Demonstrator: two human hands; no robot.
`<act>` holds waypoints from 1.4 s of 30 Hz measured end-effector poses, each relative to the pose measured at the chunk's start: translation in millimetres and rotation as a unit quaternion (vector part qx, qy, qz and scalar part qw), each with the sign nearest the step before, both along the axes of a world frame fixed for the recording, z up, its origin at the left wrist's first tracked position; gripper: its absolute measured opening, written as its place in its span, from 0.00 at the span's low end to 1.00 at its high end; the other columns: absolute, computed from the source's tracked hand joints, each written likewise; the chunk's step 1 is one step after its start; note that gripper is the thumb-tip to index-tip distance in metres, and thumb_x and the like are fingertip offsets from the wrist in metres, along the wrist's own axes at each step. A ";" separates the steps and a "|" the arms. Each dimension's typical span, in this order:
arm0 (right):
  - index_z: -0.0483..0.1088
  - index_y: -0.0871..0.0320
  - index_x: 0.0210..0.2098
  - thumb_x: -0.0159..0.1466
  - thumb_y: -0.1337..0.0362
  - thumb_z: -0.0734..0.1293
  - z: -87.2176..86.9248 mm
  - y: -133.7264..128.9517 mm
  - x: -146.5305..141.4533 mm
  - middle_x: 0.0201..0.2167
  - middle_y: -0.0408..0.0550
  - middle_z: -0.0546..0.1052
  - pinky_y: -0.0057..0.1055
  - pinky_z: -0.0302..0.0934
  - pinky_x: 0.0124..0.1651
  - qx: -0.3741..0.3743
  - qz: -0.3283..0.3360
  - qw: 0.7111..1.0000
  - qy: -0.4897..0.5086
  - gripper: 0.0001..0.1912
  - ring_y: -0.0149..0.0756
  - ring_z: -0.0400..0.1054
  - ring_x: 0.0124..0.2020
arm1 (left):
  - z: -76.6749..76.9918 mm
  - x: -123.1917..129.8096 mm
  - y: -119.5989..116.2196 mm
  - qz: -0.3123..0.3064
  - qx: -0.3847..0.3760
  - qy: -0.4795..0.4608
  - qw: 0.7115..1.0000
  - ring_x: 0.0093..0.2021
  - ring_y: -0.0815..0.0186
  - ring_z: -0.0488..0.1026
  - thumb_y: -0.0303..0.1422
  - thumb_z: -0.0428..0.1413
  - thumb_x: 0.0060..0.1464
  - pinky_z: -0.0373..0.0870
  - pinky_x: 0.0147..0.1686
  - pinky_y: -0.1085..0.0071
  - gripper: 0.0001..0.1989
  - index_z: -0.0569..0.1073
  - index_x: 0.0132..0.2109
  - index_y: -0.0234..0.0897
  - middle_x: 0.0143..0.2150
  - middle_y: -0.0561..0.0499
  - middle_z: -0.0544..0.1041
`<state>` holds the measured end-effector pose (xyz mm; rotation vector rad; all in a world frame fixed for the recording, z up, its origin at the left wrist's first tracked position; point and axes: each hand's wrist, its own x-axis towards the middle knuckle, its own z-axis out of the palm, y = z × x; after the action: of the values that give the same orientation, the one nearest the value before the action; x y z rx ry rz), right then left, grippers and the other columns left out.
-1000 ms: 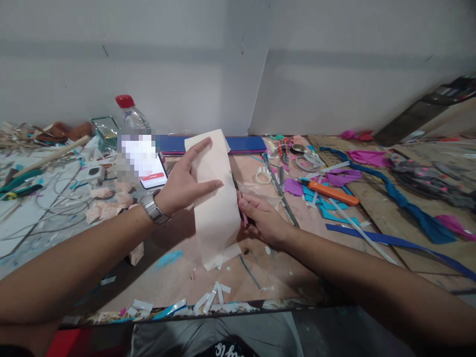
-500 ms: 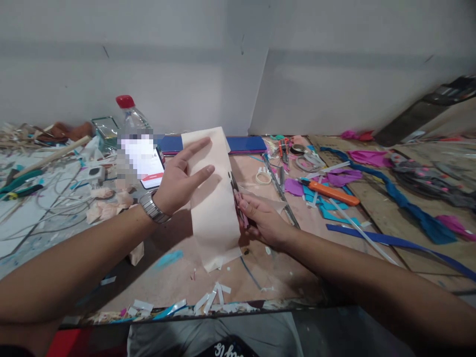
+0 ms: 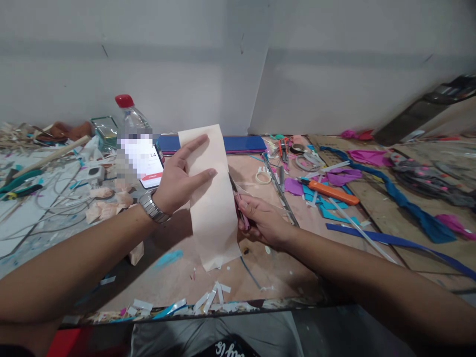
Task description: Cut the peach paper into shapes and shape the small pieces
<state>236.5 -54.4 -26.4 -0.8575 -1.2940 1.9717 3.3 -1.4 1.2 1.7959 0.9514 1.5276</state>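
Note:
A long cream paper sheet (image 3: 213,213) stands tilted over the table, its lower end near the tabletop. My left hand (image 3: 184,181) grips its left side, with thumb and index finger stretched over the front face and the other fingers mostly hidden. At the sheet's right edge my right hand (image 3: 262,220) is closed round scissors (image 3: 241,210) with pinkish handles. The dark blades lie along that edge, partly hidden by the paper. Behind the sheet lies a dark blue flat stack (image 3: 245,144).
A lit phone (image 3: 148,163) leans by a red-capped bottle (image 3: 124,101) at the left, near green-handled pliers (image 3: 22,183). Rightwards lie a tape roll (image 3: 263,177), an orange cutter (image 3: 332,192) and blue strips (image 3: 397,240). Paper scraps (image 3: 211,297) line the front edge.
The sheet's top and my left hand have shifted slightly left. The scissor blades appear closer together, and the loose paper right of them shows less. My right hand has barely moved.

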 end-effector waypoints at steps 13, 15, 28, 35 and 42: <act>0.63 0.56 0.34 0.65 0.42 0.70 -1.8 0.8 0.8 0.19 0.34 0.71 0.17 0.39 0.12 0.002 -0.009 1.000 0.012 0.24 0.18 0.48 0.10 | -2.3 0.0 2.2 -0.005 0.008 0.000 1.000 0.68 0.50 0.68 0.40 0.73 0.48 0.67 0.69 0.49 0.43 0.66 0.69 0.49 0.70 0.47 0.68; 0.63 0.57 0.33 0.64 0.42 0.70 -3.0 1.6 0.4 0.19 0.34 0.70 0.18 0.38 0.12 0.005 -0.010 1.000 0.021 0.24 0.18 0.48 0.10 | -3.2 -1.3 3.2 -0.001 0.016 0.014 1.000 0.71 0.48 0.64 0.40 0.73 0.48 0.61 0.72 0.48 0.44 0.65 0.70 0.50 0.72 0.47 0.66; 0.65 0.57 0.37 0.65 0.43 0.69 -1.5 -1.2 0.7 0.20 0.35 0.70 0.19 0.39 0.12 -0.003 0.014 1.000 0.025 0.23 0.19 0.46 0.11 | -6.3 -5.7 5.4 0.008 0.039 0.050 0.998 0.79 0.49 0.43 0.44 0.72 0.48 0.41 0.77 0.47 0.51 0.57 0.74 0.52 0.79 0.49 0.51; 0.64 0.56 0.37 0.63 0.40 0.70 -2.2 -0.5 0.5 0.21 0.35 0.72 0.18 0.41 0.12 0.001 0.002 1.000 0.023 0.25 0.19 0.47 0.11 | -4.5 -5.0 3.4 0.009 0.051 0.048 0.997 0.79 0.50 0.42 0.45 0.72 0.49 0.40 0.78 0.48 0.51 0.56 0.74 0.52 0.79 0.50 0.50; 0.64 0.56 0.38 0.61 0.40 0.71 0.3 -2.2 -0.3 0.21 0.36 0.72 0.17 0.43 0.13 -0.003 -0.006 1.000 0.030 0.26 0.19 0.48 0.11 | -5.3 -3.2 4.5 -0.004 0.039 0.061 0.997 0.78 0.46 0.47 0.48 0.72 0.47 0.47 0.76 0.45 0.54 0.54 0.75 0.54 0.79 0.48 0.52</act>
<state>236.2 -56.6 -26.0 -0.8010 -1.2482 1.9773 0.1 3.1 -4.1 1.9654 0.9521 1.4835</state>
